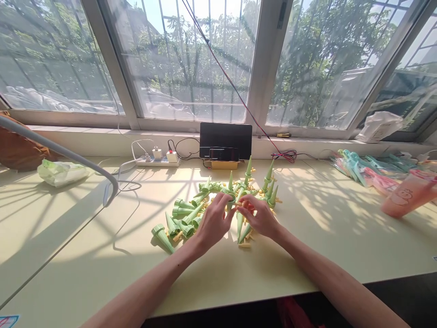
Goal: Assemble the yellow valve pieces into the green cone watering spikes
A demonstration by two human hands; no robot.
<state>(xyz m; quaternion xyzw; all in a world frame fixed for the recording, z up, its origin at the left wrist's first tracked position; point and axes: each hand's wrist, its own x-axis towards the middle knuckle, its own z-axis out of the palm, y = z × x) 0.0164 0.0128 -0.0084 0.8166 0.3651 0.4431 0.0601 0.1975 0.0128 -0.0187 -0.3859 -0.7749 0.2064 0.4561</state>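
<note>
My left hand (215, 217) is closed around a green plastic watering spike (231, 200), its round open end towards me. The fingers of my right hand (262, 217) pinch a small yellow valve piece (239, 204) against the side of that spike; fingertips partly hide where they meet. Around both hands lies a pile of similar green cone-shaped spikes (182, 212), some with ribbed caps. Several stand point up behind my right hand, like one green spike (268, 176). A loose yellow piece (244, 245) rests in front of the pile.
A black tablet (225, 136) leans by the window, with a power strip (160, 161) and cables to its left. A grey curved tube (68, 150) crosses the left side. Right are a pink tumbler (408, 196) and bagged teal items (353, 164). A tissue pack (62, 172) lies left.
</note>
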